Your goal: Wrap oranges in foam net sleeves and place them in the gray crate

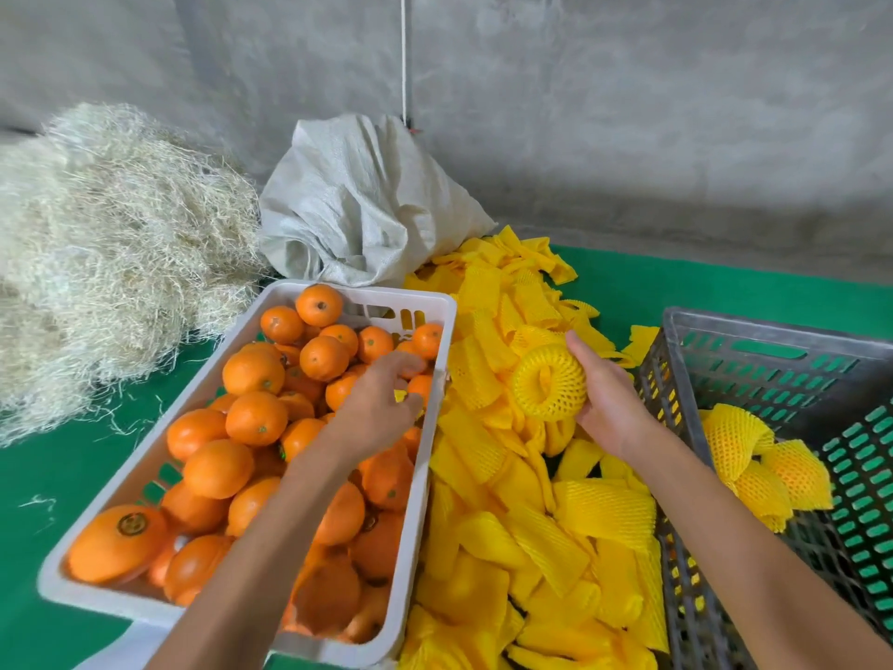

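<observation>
Three wrapped oranges (pixel 758 464) lie in the gray crate (pixel 725 326); my right hand (pixel 604 394) grips a rolled sleeve (pixel 549 382), my left hand (pixel 381 403), loosely curled, reaches into the full white crate (pixel 425 476).

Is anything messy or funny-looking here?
A bit. Loose straw bits lie scattered on the green mat, strayed from the big straw pile. The yellow foam sleeves are heaped loosely between the white crate and the gray crate. Nothing looks broken.

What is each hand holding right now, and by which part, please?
Right hand holds a rolled foam net sleeve by its right side. Left hand reaches among oranges; no grip visible.
</observation>
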`<action>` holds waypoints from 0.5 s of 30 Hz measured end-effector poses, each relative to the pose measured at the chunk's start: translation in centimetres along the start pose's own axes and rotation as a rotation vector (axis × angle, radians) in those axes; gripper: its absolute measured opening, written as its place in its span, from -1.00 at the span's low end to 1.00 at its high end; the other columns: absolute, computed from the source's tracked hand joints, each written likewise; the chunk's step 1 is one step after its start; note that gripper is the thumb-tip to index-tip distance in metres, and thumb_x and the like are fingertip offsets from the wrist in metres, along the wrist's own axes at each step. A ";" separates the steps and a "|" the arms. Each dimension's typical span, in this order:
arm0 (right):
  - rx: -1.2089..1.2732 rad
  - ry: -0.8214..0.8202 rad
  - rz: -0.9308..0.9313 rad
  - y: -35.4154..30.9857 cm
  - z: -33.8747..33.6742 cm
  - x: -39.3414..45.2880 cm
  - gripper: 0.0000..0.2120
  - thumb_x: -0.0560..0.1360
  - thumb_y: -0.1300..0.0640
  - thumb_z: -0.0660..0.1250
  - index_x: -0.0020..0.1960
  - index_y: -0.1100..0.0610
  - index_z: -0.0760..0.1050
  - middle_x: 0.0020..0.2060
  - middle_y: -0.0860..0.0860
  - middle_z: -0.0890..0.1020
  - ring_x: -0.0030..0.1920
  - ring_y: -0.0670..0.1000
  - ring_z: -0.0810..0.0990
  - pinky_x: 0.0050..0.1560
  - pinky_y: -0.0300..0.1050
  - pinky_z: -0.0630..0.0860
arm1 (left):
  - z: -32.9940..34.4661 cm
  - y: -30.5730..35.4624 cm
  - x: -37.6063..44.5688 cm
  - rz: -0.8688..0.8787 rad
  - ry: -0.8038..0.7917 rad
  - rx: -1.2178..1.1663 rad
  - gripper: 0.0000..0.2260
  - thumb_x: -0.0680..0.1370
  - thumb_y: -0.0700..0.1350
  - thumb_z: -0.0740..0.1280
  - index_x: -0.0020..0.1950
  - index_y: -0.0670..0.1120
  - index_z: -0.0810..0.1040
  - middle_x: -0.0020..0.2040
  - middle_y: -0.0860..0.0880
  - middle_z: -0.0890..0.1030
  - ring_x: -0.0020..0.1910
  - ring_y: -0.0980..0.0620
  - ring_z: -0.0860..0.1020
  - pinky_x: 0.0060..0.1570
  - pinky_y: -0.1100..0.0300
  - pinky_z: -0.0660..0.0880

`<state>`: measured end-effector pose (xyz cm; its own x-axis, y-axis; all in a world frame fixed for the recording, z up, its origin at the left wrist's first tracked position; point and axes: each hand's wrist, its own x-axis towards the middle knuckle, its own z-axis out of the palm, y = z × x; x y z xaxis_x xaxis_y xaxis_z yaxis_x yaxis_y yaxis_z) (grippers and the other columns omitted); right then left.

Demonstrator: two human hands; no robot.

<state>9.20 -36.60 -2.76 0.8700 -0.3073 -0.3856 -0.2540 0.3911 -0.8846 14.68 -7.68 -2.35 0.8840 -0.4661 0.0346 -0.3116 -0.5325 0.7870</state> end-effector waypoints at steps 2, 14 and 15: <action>-0.006 0.001 -0.008 -0.1 0.1 -0.3 -0.52 0.52 -0.18 0.42 0.35 0.04 0.53 0.17 0.01 0.71 0.21 0.05 0.67 0.21 0.08 0.59 | -1.1 -1.3 -0.9 -0.077 -0.212 0.166 -0.66 0.59 -0.15 0.40 0.33 0.09 0.55 0.31 0.04 0.55 0.27 0.04 0.52 0.11 0.19 0.50; 0.025 0.107 -0.098 -1.0 -0.6 -1.3 -0.69 0.57 -0.12 0.38 0.22 0.02 0.58 0.08 0.02 0.74 0.05 -0.01 0.74 0.03 -0.01 0.63 | -3.2 -2.9 -1.7 -0.126 -0.520 0.301 -0.35 0.37 0.07 0.62 0.45 0.11 0.55 0.37 0.10 0.57 0.35 0.05 0.51 0.26 0.06 0.53; 0.030 0.128 -0.103 -1.1 -0.7 -1.3 -0.70 0.57 -0.12 0.38 0.21 0.02 0.58 0.06 0.02 0.75 0.04 -0.01 0.73 -0.03 -0.03 0.63 | -3.9 -2.9 -1.2 -0.123 -0.479 0.286 -0.35 0.35 0.08 0.63 0.43 0.08 0.57 0.35 0.09 0.60 0.33 0.07 0.53 0.24 0.09 0.53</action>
<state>8.06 -37.26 -1.47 0.8292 -0.4548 -0.3250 -0.1513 0.3771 -0.9137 15.84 -2.79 -2.26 0.6836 -0.6217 -0.3824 -0.3574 -0.7419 0.5672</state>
